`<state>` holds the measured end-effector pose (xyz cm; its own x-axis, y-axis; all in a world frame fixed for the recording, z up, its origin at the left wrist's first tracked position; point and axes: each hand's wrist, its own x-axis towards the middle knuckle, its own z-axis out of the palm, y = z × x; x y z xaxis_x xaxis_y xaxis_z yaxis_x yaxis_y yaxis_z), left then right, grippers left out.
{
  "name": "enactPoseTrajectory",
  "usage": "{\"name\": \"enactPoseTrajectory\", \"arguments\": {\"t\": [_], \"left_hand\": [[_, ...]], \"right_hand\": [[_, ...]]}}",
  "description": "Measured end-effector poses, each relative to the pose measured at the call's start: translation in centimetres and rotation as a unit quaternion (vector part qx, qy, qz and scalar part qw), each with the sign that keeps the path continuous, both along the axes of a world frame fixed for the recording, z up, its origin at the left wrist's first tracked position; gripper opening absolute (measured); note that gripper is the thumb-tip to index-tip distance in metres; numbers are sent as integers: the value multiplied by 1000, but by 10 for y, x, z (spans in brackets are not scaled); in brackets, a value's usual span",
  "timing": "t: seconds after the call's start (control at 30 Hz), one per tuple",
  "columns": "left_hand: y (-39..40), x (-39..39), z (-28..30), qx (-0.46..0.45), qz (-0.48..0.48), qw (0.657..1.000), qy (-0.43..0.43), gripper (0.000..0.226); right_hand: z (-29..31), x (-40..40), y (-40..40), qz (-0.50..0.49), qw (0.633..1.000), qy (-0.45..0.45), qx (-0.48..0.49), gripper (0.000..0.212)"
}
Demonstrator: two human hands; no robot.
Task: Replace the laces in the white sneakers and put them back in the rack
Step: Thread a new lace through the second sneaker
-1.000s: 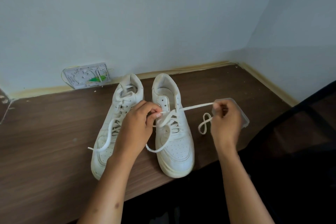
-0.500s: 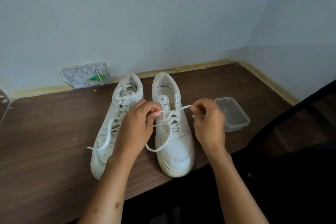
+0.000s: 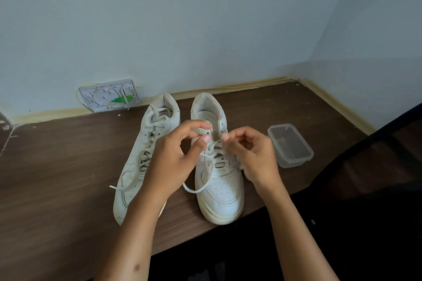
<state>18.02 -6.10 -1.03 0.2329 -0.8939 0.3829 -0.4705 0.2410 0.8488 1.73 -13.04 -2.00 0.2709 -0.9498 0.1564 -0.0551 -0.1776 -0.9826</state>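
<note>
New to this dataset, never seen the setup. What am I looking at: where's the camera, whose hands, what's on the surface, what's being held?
There is no machine here: a person works with bare hands. The one camera sits on their head and looks forward and down, so the arms enter from the bottom edge. On a brown wooden table set into a wall corner stand two white sneakers, toes toward the person: the left sneaker and the right sneaker. A clear plastic container stands right of them. Both hands work over the right sneaker's eyelets: the left hand and the right hand each pinch its white lace, whose free end trails off the sneaker's left side.
</note>
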Motion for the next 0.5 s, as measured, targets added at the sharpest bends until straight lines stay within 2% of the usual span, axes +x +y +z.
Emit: {"name": "enactPoseTrajectory", "arguments": {"t": [0.1,0.2,0.27,0.4,0.5], "left_hand": [[4,-9,12,-40,-29,997,65,14],[4,-13,13,-78,-32,993,82,16],[3,-13,14,-91,-24,992,89,18],[0,-7,12,-108,47,984,131,19],[-4,4,0,-97,146,980,94,31]], "right_hand": [[9,1,6,148,985,-57,67,23],[15,4,9,244,950,-111,162,37],[16,3,10,295,926,-140,192,42],[19,-11,7,330,914,-134,196,27],[23,-25,1,269,935,-127,192,15]]}}
